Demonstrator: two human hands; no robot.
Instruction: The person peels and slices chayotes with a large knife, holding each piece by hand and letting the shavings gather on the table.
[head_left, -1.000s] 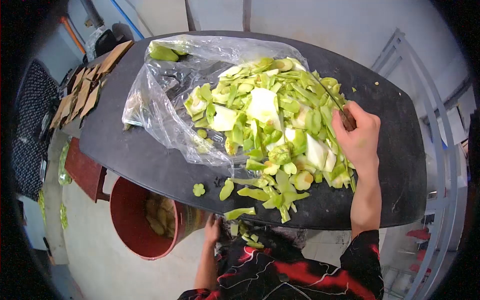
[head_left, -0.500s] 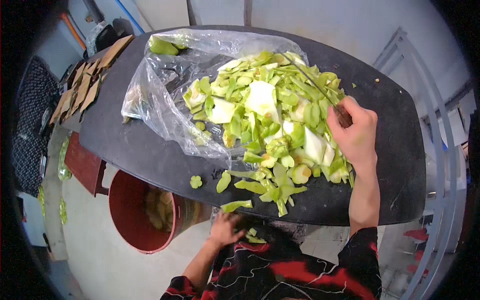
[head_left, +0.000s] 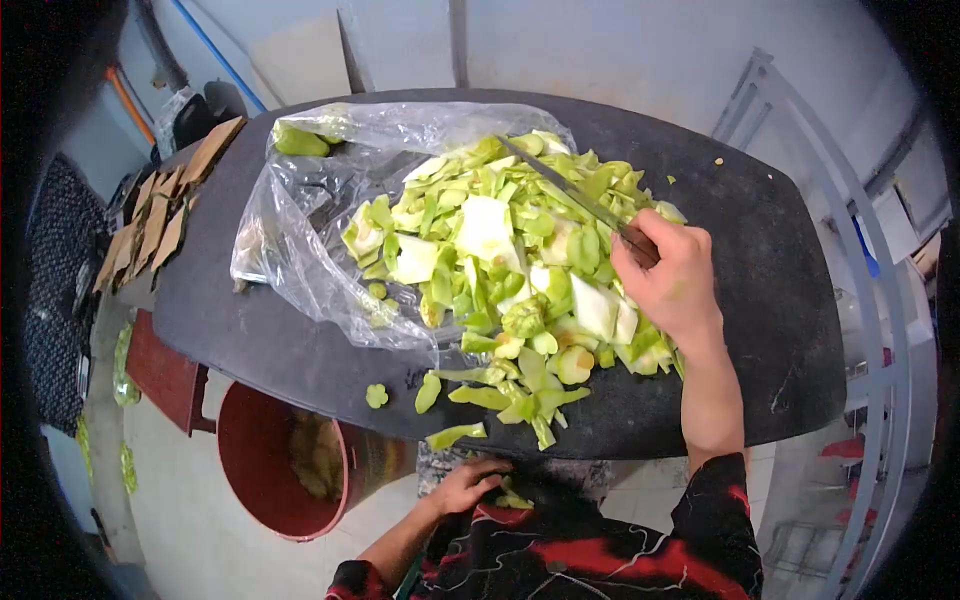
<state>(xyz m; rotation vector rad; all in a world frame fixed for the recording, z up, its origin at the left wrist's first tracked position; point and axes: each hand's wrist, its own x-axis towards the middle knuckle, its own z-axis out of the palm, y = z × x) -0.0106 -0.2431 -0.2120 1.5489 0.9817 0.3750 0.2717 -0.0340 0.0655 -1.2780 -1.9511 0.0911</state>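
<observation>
My right hand [head_left: 675, 265] is wrapped around the dark handle of a knife [head_left: 565, 185]. Its long blade points up and to the left, over a large heap of cut green vegetable pieces [head_left: 535, 235] with pale insides. Part of the heap lies on a clear plastic bag [head_left: 305, 290], where one whole-looking green vegetable [head_left: 300, 140] rests at the far left corner. Below the table's near edge, my left hand [head_left: 470, 487] is over my lap, its fingers stretched out and nothing visible in them. A few green scraps [head_left: 515, 497] lie beside those fingers.
The dark table [head_left: 755, 360] has a rounded edge. A red bucket [head_left: 232, 450] with pale scraps inside stands on the floor at left, by a red stool [head_left: 165, 375]. Flattened cardboard [head_left: 160, 215] lies further left. A metal rack [head_left: 870, 290] stands at right.
The view has shifted, so the table sits lower. My right hand's knife now shows more of its flat blade over the heap. My left hand has moved slightly right along my lap, fingers closer together.
</observation>
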